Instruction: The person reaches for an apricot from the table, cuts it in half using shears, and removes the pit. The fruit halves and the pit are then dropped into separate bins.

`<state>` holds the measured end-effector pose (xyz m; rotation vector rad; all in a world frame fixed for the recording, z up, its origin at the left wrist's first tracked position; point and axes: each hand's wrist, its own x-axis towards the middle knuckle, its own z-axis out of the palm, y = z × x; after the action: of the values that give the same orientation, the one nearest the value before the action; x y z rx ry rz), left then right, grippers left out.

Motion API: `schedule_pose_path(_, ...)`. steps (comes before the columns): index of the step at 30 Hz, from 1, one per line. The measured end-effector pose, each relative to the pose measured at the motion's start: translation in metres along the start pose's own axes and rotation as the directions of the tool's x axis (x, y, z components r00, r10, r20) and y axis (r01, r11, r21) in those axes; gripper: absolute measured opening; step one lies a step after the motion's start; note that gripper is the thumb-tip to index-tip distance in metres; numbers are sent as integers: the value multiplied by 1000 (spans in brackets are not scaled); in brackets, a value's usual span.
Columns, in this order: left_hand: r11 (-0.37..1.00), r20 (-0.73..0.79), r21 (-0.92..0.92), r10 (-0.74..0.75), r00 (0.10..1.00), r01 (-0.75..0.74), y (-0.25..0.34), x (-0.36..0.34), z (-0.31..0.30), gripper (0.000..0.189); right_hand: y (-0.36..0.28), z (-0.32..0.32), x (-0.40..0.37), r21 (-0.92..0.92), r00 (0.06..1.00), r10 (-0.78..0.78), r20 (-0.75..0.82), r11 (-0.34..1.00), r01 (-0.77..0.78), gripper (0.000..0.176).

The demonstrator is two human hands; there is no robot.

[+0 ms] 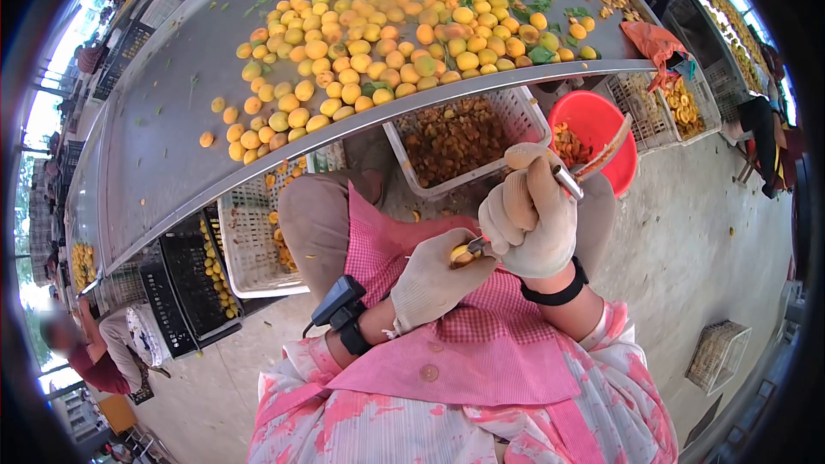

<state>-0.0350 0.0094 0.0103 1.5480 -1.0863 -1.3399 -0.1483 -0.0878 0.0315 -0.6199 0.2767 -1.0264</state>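
My left hand (440, 282), in a pale knit glove, is closed round an apricot (464, 255) in front of my lap. The apricot's yellow flesh shows between thumb and fingers. My right hand (531, 219), gloved too, is wrapped round a slim hand tool (568, 182). Its shiny metal end sticks out above the fist, and its other end meets the apricot; the exact kind of tool is hidden by the fingers. Beyond the right hand stands a red bucket (626, 170) with orange-brown pieces inside. A curved strip (608, 150) crosses its rim.
Many apricots (348, 77) and green leaves lie on the metal table (163, 150) ahead. Beneath its edge are a white crate (537, 125) of brown pieces, another white crate (249, 266) and a black crate (172, 292). A red cloth (655, 45) hangs at the right corner. People sit nearby.
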Motion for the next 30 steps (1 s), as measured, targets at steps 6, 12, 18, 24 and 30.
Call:
schedule_pose_path(6, 997, 52, 76, 18, 998, -21, 5, -4, -1, 26, -3, -9, 1, 101, 988, 127, -91, 988, -117, 32)
schedule_pose_path(12, 994, 66, 98, 46, 997, -52, 4, -6, 0, 26, -3, -17, 4, 221, 973, 220, -69, 954, -200, 33)
schedule_pose_path(18, 992, 113, 76, 92, 989, -100, 2, -3, -1, 26, -6, -12, 1, 234, 958, 259, -124, 946, -226, 32)
schedule_pose_path(24, 994, 91, -69, 94, 991, -88, -5, 3, 0, 30, -4, 1, -17, -635, 899, -190, 395, 650, 417, 29)
schedule_pose_path(30, 995, 217, -11, -99, 971, 104, 8, -2, -8, 31, -3, -3, -7, -22, 993, 121, -5, 992, -121, 33)
